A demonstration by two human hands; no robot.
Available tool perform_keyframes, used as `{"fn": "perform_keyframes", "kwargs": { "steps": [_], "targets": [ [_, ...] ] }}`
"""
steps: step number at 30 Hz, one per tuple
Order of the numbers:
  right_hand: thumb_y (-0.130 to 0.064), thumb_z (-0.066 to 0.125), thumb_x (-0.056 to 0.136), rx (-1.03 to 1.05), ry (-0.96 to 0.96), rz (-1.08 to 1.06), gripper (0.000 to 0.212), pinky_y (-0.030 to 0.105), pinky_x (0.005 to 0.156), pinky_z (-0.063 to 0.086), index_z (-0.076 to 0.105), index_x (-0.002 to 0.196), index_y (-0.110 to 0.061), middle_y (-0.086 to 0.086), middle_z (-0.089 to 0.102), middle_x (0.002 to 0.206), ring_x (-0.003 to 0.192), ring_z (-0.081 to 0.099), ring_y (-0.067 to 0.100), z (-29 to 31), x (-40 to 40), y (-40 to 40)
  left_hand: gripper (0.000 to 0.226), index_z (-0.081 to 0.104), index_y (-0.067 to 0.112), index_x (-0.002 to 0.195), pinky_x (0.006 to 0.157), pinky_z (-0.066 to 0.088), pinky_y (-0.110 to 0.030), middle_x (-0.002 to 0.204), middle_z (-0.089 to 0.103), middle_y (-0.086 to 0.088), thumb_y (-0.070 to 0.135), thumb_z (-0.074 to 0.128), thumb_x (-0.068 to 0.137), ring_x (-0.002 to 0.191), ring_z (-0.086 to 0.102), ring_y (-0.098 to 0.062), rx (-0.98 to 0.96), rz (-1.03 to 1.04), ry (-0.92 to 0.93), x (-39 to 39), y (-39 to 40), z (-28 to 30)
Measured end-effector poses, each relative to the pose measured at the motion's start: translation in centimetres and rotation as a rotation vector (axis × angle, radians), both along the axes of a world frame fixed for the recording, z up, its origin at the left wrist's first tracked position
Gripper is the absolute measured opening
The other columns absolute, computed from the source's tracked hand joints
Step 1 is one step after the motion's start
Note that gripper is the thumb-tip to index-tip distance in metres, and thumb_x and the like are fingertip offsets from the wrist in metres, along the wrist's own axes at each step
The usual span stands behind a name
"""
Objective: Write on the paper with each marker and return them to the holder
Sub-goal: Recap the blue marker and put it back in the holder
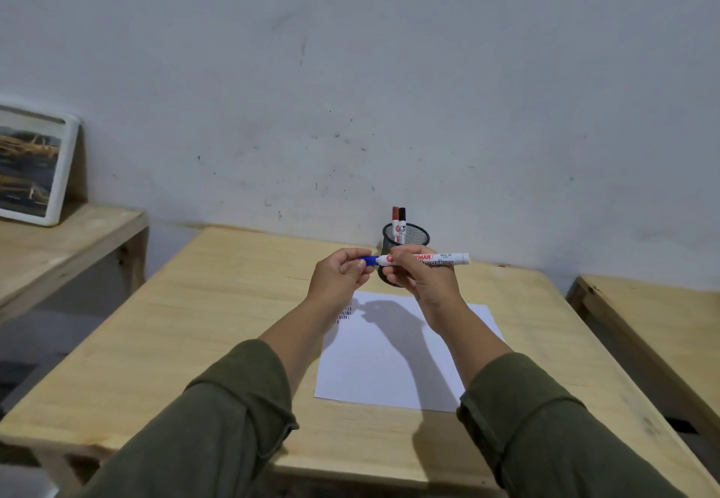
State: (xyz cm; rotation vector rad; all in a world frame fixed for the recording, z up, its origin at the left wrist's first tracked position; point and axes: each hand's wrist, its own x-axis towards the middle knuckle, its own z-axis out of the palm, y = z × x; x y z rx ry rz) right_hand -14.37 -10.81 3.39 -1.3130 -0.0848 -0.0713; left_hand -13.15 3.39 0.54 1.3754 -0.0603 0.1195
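I hold a white marker [448,258] with a blue cap [369,260] level above the table. My right hand [422,275] grips its barrel, and my left hand [339,275] pinches the blue cap end. Behind my hands stands a black mesh holder [417,238] with a red-capped marker [396,219] and a black-capped marker [402,221] upright in it. Below my hands lies a white sheet of paper [393,365], with short dark and red strokes [345,312] near its top left corner.
The light wooden table [202,326] stands against a grey wall. A second wooden surface [58,248] on the left carries a framed picture [33,166] leaning on the wall. Another wooden table edge [654,326] is at the right.
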Motion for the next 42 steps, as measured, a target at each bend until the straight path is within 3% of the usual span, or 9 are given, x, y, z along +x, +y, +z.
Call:
{"fn": "perform_keyframes", "kwargs": {
  "steps": [11,16,22,24,27,31,33,37,42],
  "targets": [
    [0.0,0.061,0.085,0.001,-0.019,0.09,0.016,0.021,0.057,0.055,0.06,0.072,-0.009,0.007,0.069,0.061,0.055,0.066,0.015,0.8,0.3,-1.0,0.019,0.063,-0.001,0.099,0.061,0.054,-0.012,0.074,0.063,-0.004,0.009,0.048,0.093,0.055,0.057,0.0,0.04,-0.072,0.045,-0.4,0.1,1.6],
    [-0.004,0.062,0.086,-0.019,-0.045,0.101,0.014,0.02,0.059,0.055,0.059,0.074,-0.009,0.005,0.07,0.061,0.057,0.067,0.014,0.8,0.3,-1.0,0.019,0.064,-0.001,0.096,0.057,0.053,-0.012,0.071,0.063,-0.004,0.009,0.048,0.093,0.06,0.056,-0.008,0.05,-0.017,0.059,-0.5,-0.4,1.4],
    [-0.003,0.065,0.084,-0.043,-0.091,0.082,0.008,0.025,0.071,0.056,0.063,0.079,-0.008,0.012,0.071,0.074,0.067,0.067,0.02,0.5,-0.2,-0.1,0.026,0.063,0.022,0.081,0.079,0.054,-0.024,0.072,0.065,-0.002,0.007,0.046,0.093,0.066,0.058,-0.01,0.11,0.065,-0.029,-0.1,-0.5,0.7],
    [-0.002,0.068,0.082,-0.104,-0.097,0.104,0.008,0.029,0.078,0.055,0.066,0.08,-0.009,0.015,0.069,0.081,0.076,0.066,0.023,0.7,-0.3,0.1,0.027,0.062,0.022,0.082,0.075,0.054,-0.02,0.072,0.064,-0.002,0.005,0.044,0.093,0.069,0.058,-0.011,0.054,0.04,-0.013,0.0,-0.3,0.7],
    [-0.001,0.073,0.077,-0.113,-0.058,0.188,0.021,0.027,0.082,0.055,0.07,0.093,-0.015,0.006,0.071,0.088,0.09,0.067,0.022,1.0,-0.6,-0.1,0.026,0.063,0.019,0.083,0.064,0.054,-0.011,0.073,0.062,-0.004,0.003,0.045,0.093,0.071,0.059,-0.009,-0.032,0.023,0.026,0.8,0.4,1.2],
    [0.006,0.071,0.074,-0.059,0.019,0.389,0.06,0.03,0.091,0.053,0.056,0.128,-0.014,0.011,0.062,0.119,0.114,0.06,0.033,1.5,-0.9,-0.5,0.025,0.064,0.013,0.092,0.072,0.052,-0.017,0.08,0.061,-0.005,0.001,0.043,0.093,0.074,0.058,-0.01,-0.091,0.066,0.062,2.5,1.3,2.5],
    [0.004,0.07,0.073,-0.042,0.05,0.461,0.072,0.03,0.093,0.052,0.045,0.137,-0.015,0.013,0.058,0.127,0.111,0.063,0.03,1.8,-1.0,-0.5,0.028,0.064,0.016,0.087,0.074,0.051,-0.018,0.084,0.061,-0.005,0.0,0.041,0.093,0.075,0.058,-0.01,-0.1,0.07,0.056,3.1,1.5,3.2],
    [-0.013,0.063,0.083,-0.056,0.07,0.492,0.061,0.029,0.093,0.052,0.04,0.14,-0.009,0.014,0.059,0.127,0.103,0.067,0.026,2.2,-0.9,-0.2,0.031,0.064,0.013,0.088,0.077,0.05,-0.019,0.091,0.062,-0.005,-0.002,0.037,0.093,0.08,0.059,-0.012,-0.045,0.067,-0.004,3.7,1.7,4.3],
    [-0.004,0.053,0.093,-0.182,-0.015,0.284,0.04,0.024,0.069,0.056,0.05,0.131,-0.016,0.01,0.071,0.094,0.072,0.071,0.019,1.7,0.2,-0.1,0.029,0.065,0.012,0.095,0.073,0.053,-0.012,0.096,0.063,-0.006,-0.002,0.04,0.092,0.084,0.061,-0.012,0.042,-0.007,-0.101,3.6,0.6,5.0]
  ]
}}
